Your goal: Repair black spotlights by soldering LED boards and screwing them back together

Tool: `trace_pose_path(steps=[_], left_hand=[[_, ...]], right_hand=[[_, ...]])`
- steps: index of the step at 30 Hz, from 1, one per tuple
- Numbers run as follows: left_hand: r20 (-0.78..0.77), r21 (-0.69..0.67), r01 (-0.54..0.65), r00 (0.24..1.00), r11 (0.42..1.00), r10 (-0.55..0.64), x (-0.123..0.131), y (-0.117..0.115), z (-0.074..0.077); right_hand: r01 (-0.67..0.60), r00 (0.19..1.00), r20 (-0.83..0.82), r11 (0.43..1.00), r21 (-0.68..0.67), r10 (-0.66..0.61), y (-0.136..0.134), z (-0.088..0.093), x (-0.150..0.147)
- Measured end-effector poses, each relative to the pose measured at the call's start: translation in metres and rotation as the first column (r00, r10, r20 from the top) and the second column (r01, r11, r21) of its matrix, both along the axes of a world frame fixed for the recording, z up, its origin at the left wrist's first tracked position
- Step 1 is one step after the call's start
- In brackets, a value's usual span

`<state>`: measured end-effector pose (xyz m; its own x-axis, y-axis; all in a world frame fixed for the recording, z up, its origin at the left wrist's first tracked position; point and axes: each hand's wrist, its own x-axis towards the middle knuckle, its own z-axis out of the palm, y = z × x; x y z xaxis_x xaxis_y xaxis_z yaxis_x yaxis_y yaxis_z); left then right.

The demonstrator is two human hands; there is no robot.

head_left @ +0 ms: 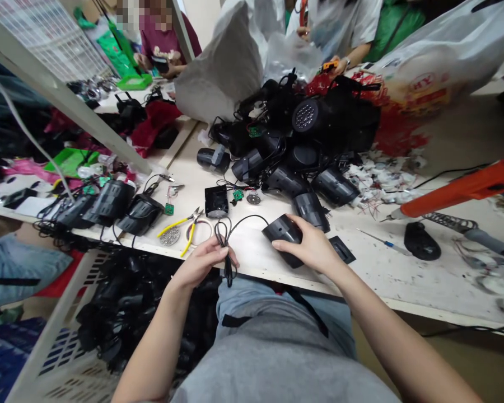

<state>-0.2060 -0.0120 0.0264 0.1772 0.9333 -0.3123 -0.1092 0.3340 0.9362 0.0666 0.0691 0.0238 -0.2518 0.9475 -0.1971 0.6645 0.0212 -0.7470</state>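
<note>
My right hand (pixel 313 243) is closed around a black plastic housing (pixel 283 238) at the front of the bench. A thin black cord runs from that housing to my left hand (pixel 208 258), whose fingers pinch the coiled black cable (pixel 228 268). Just left of the cable lie yellow-handled pliers (pixel 190 238) over a ring (pixel 204 228), beside a round perforated disc (pixel 169 236). Behind my left hand stands another black housing (pixel 216 201). A small green circuit board (pixel 238 195) and a grey disc (pixel 253 198) are near it. A flat black square part (pixel 342 249) sits partly behind my right wrist.
Black housings (pixel 294 145) are heaped at the back. An orange electric screwdriver (pixel 466 187) reaches in from the right, near a thin screwdriver (pixel 386 243). Below the bench, a white crate (pixel 63 330) holds black parts. Two people sit across the bench.
</note>
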Motion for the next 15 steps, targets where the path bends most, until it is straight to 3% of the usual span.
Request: trace_pose_path(steps=[4, 7, 9, 12, 14, 15], left_hand=[[-0.082, -0.026, 0.037, 0.996, 0.999, -0.039, 0.002, 0.006, 0.018], [-0.267, -0.040, 0.124, 0.955, 0.991, -0.131, -0.016, -0.001, 0.032], [-0.410, -0.085, 0.277, 0.866, 0.957, -0.287, -0.031, -0.012, 0.037], [-0.545, -0.202, 0.498, 0.658, 0.843, -0.519, -0.048, -0.031, 0.035], [-0.562, -0.243, 0.551, 0.591, 0.799, -0.578, -0.049, -0.041, 0.030], [-0.571, -0.238, 0.543, 0.592, 0.805, -0.568, -0.046, -0.044, 0.027]], right_hand=[[-0.066, 0.996, 0.069, 0.992, 0.104, 0.059, 0.006, -0.004, 0.010], [-0.271, 0.960, 0.104, 0.953, 0.132, 0.259, 0.008, 0.000, 0.016], [-0.447, 0.892, 0.137, 0.885, 0.128, 0.431, 0.010, 0.005, 0.017], [-0.654, 0.755, 0.164, 0.746, 0.123, 0.635, 0.013, 0.010, 0.013], [-0.742, 0.670, 0.169, 0.656, 0.137, 0.723, 0.015, 0.011, 0.008], [-0.775, 0.632, 0.171, 0.613, 0.154, 0.756, 0.016, 0.010, 0.006]])
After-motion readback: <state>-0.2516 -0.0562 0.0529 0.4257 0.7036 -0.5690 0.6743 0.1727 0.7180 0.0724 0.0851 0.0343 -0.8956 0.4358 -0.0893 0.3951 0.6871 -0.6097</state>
